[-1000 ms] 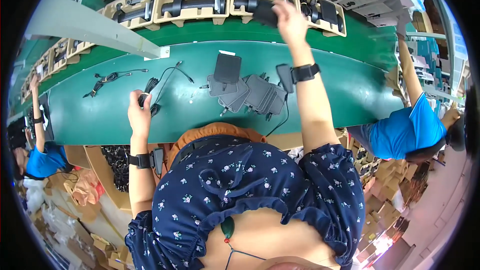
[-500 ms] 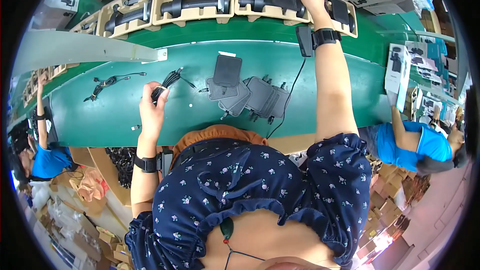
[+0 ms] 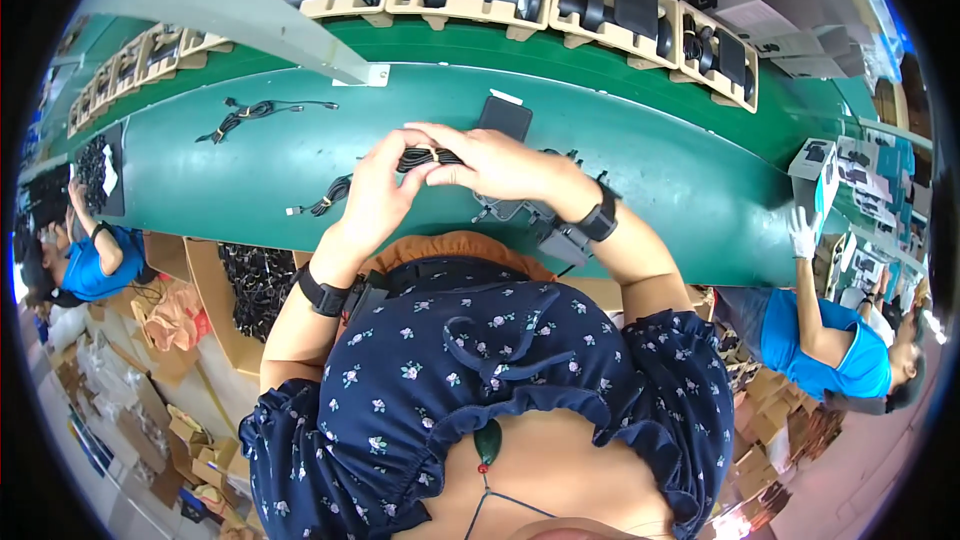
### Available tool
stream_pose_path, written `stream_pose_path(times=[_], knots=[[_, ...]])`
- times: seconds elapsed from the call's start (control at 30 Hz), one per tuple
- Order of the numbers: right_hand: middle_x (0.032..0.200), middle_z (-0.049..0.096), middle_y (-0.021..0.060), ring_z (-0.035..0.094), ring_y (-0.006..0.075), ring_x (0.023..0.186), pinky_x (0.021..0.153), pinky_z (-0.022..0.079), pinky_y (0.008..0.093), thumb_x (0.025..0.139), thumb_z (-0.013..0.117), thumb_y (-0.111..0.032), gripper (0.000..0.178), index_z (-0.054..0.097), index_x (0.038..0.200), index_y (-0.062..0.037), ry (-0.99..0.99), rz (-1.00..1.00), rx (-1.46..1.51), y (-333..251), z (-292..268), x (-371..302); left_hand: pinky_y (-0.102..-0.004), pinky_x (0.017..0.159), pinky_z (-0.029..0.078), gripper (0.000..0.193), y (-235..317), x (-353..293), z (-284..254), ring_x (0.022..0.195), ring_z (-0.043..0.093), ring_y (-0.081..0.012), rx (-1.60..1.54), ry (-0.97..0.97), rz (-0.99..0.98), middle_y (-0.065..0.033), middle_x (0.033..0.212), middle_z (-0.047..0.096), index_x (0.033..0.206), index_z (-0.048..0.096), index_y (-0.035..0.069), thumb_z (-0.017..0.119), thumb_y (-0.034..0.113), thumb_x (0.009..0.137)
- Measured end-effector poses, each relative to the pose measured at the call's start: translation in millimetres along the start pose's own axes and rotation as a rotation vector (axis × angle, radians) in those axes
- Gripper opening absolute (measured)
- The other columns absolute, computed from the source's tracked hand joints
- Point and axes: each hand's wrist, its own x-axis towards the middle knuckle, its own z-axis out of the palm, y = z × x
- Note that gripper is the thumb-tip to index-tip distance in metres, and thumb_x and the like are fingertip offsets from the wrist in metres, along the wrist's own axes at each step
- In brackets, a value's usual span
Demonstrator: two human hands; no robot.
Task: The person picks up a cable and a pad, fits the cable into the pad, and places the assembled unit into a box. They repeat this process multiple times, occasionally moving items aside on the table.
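Observation:
Above the green tabletop, my two hands meet around a black cable bundle (image 3: 428, 156) with a light tie about its middle. My left hand (image 3: 380, 183) has its fingers closed on the left end. My right hand (image 3: 492, 162) grips the other end, thumb and fingers bent over it. Another black cable (image 3: 328, 198) with a light plug lies beside my left hand, partly covered by it. Just beyond my right hand is a black flat rectangular pad (image 3: 506, 118). Several dark grey flat plates (image 3: 562, 238) lie below my right wrist, partly hidden by the forearm.
Farther left lies a tied black cable (image 3: 245, 118). Along the far side runs a row of moulded tan trays (image 3: 520, 32) holding black parts. A pale metal bar (image 3: 300, 35) crosses the upper left. Co-workers in blue (image 3: 830, 340) sit at both sides; a box of cables (image 3: 225, 330) stands lower left.
My right hand has let go of a dark flat pad, now lying in a tray, and come back to the cable bundle. My left hand has moved right with the bundle. The whole view has shifted.

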Motion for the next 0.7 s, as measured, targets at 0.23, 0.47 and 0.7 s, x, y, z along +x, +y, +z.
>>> stream_pose_path(times=[0.23,0.47,0.7], knots=[[0.071,0.049,0.0018,0.047,0.0100,0.064,0.064,0.044,0.0240,0.098,0.037,-0.024,0.029,0.048,0.110,0.0001,0.419,-0.010,0.667,1,15,2,-0.0416,0.101,0.032,0.089,-10,7,-3,0.119,0.041,-0.0295,-0.112,0.394,0.159,-0.0168,0.126,0.044,0.136,0.023,0.001,0.077,0.016,0.067],[0.059,0.034,-0.0025,0.028,0.0058,0.049,0.044,0.025,0.0196,0.097,0.036,-0.031,0.033,0.049,0.103,-0.0009,0.539,-0.182,1.240,-20,6,-11,-0.0267,0.073,0.044,0.027,-31,-6,42,0.074,0.057,-0.0096,-0.543,-0.707,-0.129,-0.0022,0.077,0.063,0.101,0.052,0.001,0.061,0.020,0.084],[0.104,0.057,0.0112,0.057,0.0209,0.092,0.075,0.048,0.0300,0.088,0.056,-0.018,0.021,0.054,0.100,-0.0010,0.595,-0.076,0.027,11,26,-18,-0.0229,0.058,0.043,0.018,-49,1,26,0.065,0.053,-0.0066,-0.272,-0.213,-0.251,-0.0025,0.074,0.062,0.096,0.061,0.001,0.062,0.013,0.082]])
